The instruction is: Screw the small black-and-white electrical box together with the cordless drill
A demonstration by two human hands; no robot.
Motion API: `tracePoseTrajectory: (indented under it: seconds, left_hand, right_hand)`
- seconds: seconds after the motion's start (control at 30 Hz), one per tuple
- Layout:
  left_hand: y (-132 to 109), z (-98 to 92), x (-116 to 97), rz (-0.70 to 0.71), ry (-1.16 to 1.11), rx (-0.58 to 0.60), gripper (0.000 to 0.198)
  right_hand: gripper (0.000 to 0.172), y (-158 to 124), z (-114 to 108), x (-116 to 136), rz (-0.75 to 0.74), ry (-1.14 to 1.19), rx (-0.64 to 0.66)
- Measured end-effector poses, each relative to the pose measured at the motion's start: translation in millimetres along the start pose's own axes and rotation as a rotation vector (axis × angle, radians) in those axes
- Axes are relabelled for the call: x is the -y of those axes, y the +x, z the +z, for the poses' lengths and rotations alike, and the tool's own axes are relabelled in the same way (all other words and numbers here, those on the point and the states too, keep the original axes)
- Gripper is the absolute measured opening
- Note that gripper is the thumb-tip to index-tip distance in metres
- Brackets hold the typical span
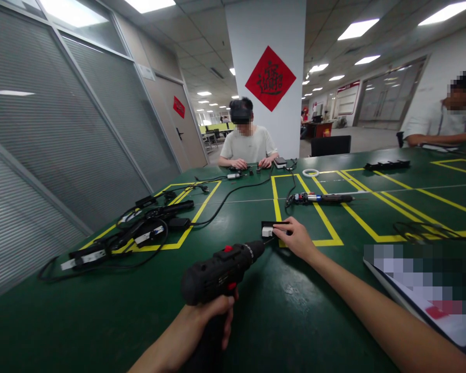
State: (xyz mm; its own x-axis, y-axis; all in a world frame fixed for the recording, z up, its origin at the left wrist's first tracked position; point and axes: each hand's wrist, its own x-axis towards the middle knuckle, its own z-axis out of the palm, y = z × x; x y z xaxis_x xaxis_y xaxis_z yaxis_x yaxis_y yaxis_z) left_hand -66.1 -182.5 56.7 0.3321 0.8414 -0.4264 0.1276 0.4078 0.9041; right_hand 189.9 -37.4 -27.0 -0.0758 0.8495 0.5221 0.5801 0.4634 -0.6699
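My left hand [205, 318] is wrapped round the grip of a black cordless drill [221, 272] with red buttons. Its bit points at a small black and white part [271, 229] lying on the green table [256, 311]. My right hand [297, 239] reaches forward and pinches that part against the table, fingers closed on its right end.
A tangle of black cables and tools [140, 228] lies at the left inside yellow tape lines. A soldering iron [320, 198] and a tape roll [310, 172] lie further back. One person [248, 145] works at the far edge, another [446, 124] sits at the right. A paper sheet [431, 295] lies near my right arm.
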Motion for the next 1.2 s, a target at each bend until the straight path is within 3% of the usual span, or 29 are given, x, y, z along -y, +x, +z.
tracePoseTrajectory:
  seconds: [0.17, 0.43, 0.7, 1.2]
  left_hand:
    - [-1, 0.9, -1, 0.006, 0.012, 0.007, 0.031]
    - [4, -0.8, 9, 0.0, -0.003, -0.059, 0.052]
    - [1, 1.7, 3, -0.011, -0.014, -0.035, 0.033]
    - [1, 0.1, 3, -0.015, 0.028, -0.038, 0.04]
  right_hand:
    - [0.028, 0, 0, 0, -0.002, 0.006, 0.001]
    - [0.028, 0, -1, 2, 0.005, 0.004, 0.006]
    - [0.027, 0, -2, 2, 0.004, 0.014, 0.01]
    - [0.026, 0, 1, 1, -0.001, 0.006, -0.007]
